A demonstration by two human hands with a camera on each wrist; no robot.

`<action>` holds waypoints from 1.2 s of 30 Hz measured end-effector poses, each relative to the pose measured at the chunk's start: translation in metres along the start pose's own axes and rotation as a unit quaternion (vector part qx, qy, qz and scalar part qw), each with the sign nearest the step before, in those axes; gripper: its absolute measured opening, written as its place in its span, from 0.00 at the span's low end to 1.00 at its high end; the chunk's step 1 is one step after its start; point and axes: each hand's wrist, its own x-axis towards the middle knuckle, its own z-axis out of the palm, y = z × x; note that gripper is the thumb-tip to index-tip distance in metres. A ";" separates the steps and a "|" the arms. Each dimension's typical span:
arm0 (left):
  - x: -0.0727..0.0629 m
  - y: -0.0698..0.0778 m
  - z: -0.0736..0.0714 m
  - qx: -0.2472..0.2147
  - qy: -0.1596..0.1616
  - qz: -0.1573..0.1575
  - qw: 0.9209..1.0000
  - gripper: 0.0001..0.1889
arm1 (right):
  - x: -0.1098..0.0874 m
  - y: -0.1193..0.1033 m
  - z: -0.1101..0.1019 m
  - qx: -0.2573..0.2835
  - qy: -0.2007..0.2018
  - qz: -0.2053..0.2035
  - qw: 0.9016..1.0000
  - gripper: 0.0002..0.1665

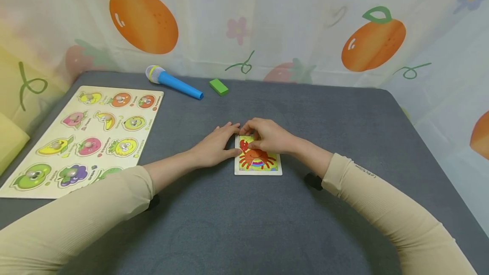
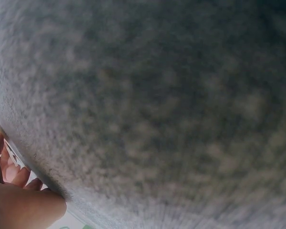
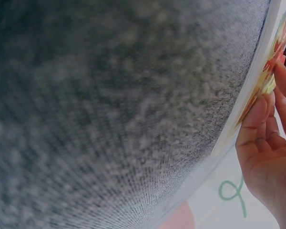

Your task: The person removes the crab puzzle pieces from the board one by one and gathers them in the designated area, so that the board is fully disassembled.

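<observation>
In the head view, a small framed picture puzzle [image 1: 260, 172] with a red crab on yellow lies flat on the dark grey table. My right hand [image 1: 269, 135] bends over its upper left part, thumb and fingers pinching a puzzle piece by the crab's claw. Seen from the right wrist, a small yellowish puzzle piece [image 3: 270, 86] stands tilted among the fingers. My left hand [image 1: 215, 145] lies at the puzzle's left side, fingers fairly straight, its thumb touching the frame. The left wrist view catches mostly tabletop, with the thumb [image 2: 33, 207] at the lower left corner.
A wooden fruit puzzle board [image 1: 114, 135] with knobbed pieces lies at the left, partly behind my left sleeve. Toward the back are a blue toy microphone [image 1: 177, 85] and a green block [image 1: 219, 87]. A fruit-printed curtain [image 1: 290, 20] hangs behind the table.
</observation>
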 end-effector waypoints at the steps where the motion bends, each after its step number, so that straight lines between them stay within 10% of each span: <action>1: 0.000 0.000 0.000 -0.001 0.000 -0.001 1.000 0.30 | 0.000 0.000 0.000 0.000 0.000 0.001 1.000 0.21; 36: 0.002 -0.004 0.002 0.004 -0.004 -0.002 1.000 0.31 | -0.001 0.005 -0.002 0.042 0.010 0.002 0.999 0.18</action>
